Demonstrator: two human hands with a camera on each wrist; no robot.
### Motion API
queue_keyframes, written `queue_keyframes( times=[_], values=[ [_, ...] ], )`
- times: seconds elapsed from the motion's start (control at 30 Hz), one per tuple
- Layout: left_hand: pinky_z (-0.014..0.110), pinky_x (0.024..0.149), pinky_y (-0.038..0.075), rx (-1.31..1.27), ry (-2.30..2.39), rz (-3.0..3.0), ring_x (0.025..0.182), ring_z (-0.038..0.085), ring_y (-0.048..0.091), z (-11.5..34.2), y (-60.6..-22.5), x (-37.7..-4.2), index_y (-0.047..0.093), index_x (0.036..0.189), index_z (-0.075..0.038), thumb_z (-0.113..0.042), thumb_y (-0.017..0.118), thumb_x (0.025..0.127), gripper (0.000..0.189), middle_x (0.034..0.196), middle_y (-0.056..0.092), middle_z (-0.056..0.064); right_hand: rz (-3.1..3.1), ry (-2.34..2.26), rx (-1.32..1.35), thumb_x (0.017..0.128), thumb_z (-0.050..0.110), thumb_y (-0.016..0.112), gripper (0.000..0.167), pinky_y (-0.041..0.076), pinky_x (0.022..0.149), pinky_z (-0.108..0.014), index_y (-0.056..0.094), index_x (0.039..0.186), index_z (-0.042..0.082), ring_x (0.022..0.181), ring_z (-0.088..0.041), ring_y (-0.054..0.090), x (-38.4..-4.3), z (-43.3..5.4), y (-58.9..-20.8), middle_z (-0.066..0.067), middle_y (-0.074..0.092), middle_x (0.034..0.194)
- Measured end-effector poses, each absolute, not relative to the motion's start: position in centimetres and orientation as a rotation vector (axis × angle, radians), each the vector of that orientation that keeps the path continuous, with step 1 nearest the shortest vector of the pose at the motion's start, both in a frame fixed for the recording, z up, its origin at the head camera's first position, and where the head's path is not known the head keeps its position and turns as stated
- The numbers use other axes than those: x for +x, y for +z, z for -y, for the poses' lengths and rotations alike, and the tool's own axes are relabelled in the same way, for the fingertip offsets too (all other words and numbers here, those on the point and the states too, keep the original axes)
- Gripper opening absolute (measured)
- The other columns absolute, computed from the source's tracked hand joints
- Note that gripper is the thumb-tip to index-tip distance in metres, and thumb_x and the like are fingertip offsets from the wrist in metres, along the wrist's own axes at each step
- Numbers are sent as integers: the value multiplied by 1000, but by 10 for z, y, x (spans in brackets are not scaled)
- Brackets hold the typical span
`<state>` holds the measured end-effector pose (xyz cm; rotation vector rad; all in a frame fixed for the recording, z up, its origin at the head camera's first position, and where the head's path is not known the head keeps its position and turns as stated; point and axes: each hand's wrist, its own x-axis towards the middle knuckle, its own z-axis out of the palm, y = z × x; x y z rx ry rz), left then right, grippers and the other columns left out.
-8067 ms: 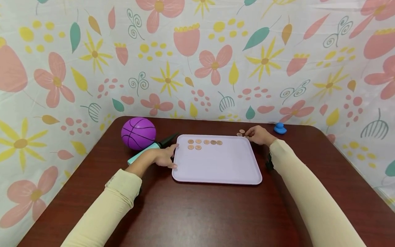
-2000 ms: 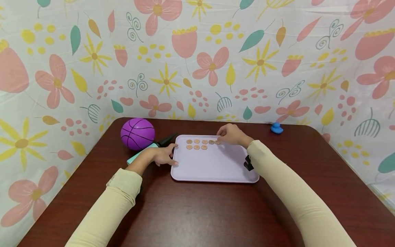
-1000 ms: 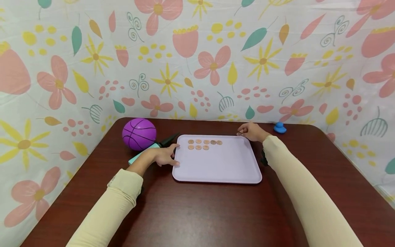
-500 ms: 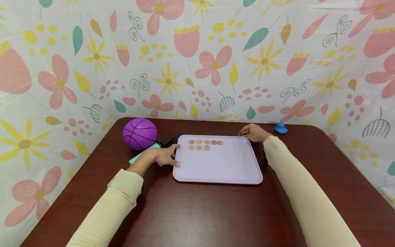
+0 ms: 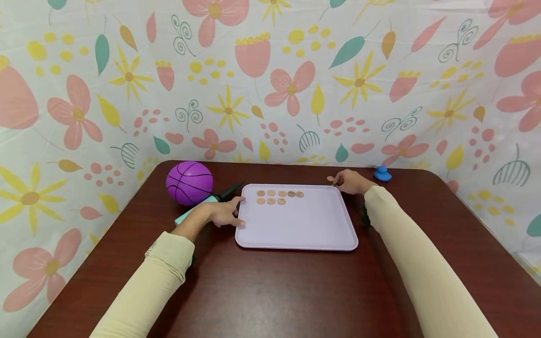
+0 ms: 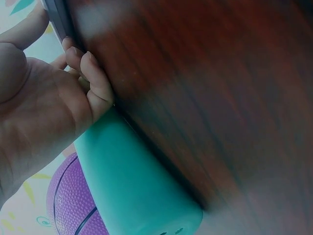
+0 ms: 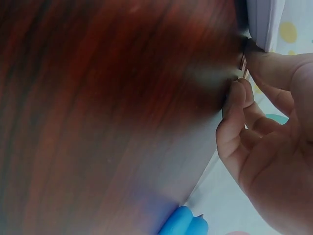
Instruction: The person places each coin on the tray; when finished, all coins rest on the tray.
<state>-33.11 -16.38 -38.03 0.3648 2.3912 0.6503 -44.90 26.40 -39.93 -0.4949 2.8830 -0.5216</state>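
Note:
A pale lilac tray lies flat on the dark wood table. Several copper coins form two rows near its far left corner. At the tray's left edge my left hand rests with thumb and index finger spread along the rim; more fingers bend beside the edge in the left wrist view. Beyond the far right corner, my right hand has its thumb and fingertips on a thin coin, mostly hidden by the fingers. Another coin lies just left of those fingertips.
A purple ball with black lines sits at the back left. Beside it lies a turquoise object with a black, pointed end, partly behind my left hand. A blue rubber duck stands at the back right, near the floral curtain.
My right hand laid a coin in the tray's top row, then returned to the coins behind the far right corner. Over the last half second it shifted slightly right, uncovering one coin.

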Motion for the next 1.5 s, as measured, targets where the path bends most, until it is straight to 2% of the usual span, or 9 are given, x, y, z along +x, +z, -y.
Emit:
queue_keyframes(
  times=[0.17, 0.27, 0.43, 0.6, 0.9, 1.13, 1.5],
  values=[
    [43, 84, 53, 371, 659, -2382, 111, 28, 53, 164, -381, -330, 5, 157, -12, -33, 65, 97, 88, 136, 43, 18, -2892, -480, -444, 92, 18, 68, 25, 46, 75, -39, 67, 102, -4, 81, -26, 56, -445, -267, -398, -13, 65, 88],
    [43, 84, 53, 365, 662, -2382, 111, 28, 53, 163, -380, -329, 5, 157, -12, -33, 65, 97, 87, 136, 43, 18, -2894, -560, -406, 92, 19, 68, 25, 49, 69, -37, 64, 100, -5, 74, -24, 58, -443, -269, -398, -14, 64, 85],
    [43, 83, 53, 369, 660, -2387, 111, 28, 53, 164, -379, -330, 6, 157, -12, -32, 65, 97, 87, 135, 43, 18, -2843, -775, -324, 94, 17, 67, 26, 55, 63, -35, 58, 104, -5, 69, -23, 63, -439, -271, -397, -19, 64, 94],
    [42, 82, 53, 373, 653, -2389, 110, 28, 53, 164, -380, -331, 6, 157, -12, -32, 65, 97, 87, 135, 43, 18, -2825, -793, -314, 94, 17, 67, 28, 56, 65, -35, 61, 109, -6, 71, -22, 65, -438, -272, -396, -22, 64, 102],
    [42, 81, 53, 373, 652, -2391, 111, 28, 52, 164, -379, -330, 6, 157, -12, -32, 64, 97, 86, 136, 43, 19, -2858, -745, -393, 90, 16, 72, 26, 56, 64, -34, 68, 104, -6, 71, -20, 65, -434, -277, -396, -16, 68, 94],
    [42, 82, 53, 373, 638, -2389, 112, 29, 52, 163, -379, -330, 6, 157, -12, -34, 64, 97, 86, 138, 42, 19, -2990, -673, -459, 89, 22, 75, 25, 51, 77, -41, 74, 97, -1, 85, -25, 63, -432, -283, -398, -9, 71, 88],
    [43, 85, 53, 364, 631, -2388, 115, 29, 52, 163, -378, -329, 5, 157, -13, -34, 63, 98, 86, 139, 42, 19, -3039, -715, -447, 89, 24, 75, 27, 51, 81, -45, 72, 100, 0, 89, -28, 61, -417, -274, -388, -10, 70, 91]
  ],
)
